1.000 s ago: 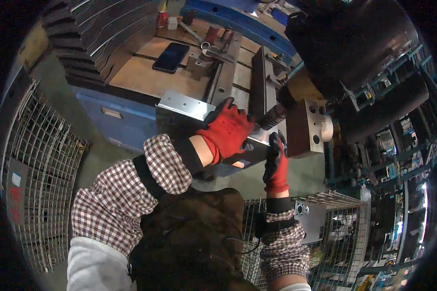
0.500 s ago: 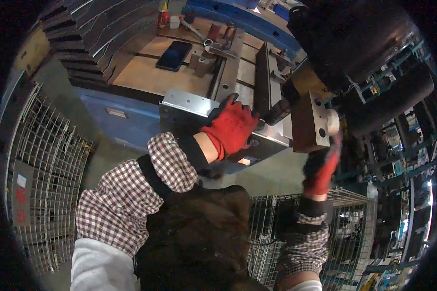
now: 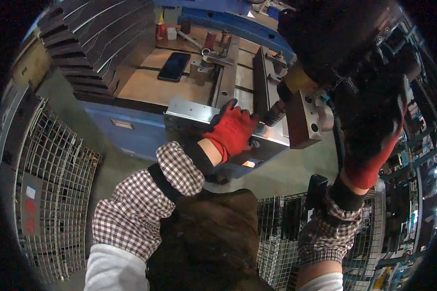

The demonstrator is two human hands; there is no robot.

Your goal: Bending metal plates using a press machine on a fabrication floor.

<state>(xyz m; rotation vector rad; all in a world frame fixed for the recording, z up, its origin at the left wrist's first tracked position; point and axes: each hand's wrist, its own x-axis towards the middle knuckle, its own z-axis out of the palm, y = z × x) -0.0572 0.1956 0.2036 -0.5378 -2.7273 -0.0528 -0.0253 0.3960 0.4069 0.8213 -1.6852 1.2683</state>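
In a red and black glove, my left hand [image 3: 232,128] is closed on the edge of a bent sheet-metal panel [image 3: 192,108] at the front of the machine table. Just right of its fingers, a dark ribbed tool holder [image 3: 276,113] slants down to the panel's top face. Beside that holder, a steel block [image 3: 302,121] with round holes sits at the panel's right end. My right hand [image 3: 376,140], gloved alike, is raised at the right by the dark machine head [image 3: 320,39]. Its fingers blend into the dark background, so any grip is hidden.
A phone [image 3: 174,67] lies on the wooden tabletop near a wrench [image 3: 192,40] and a small red bottle [image 3: 160,28]. Stacked dark bent sheets [image 3: 99,46] rise at the far left. Wire cages [image 3: 58,189] stand left and right, with a rack [image 3: 408,213] far right.
My right hand has moved up and to the right, from beside the steel block toward the machine head's side. My left hand stays on the panel. The view has shifted slightly.
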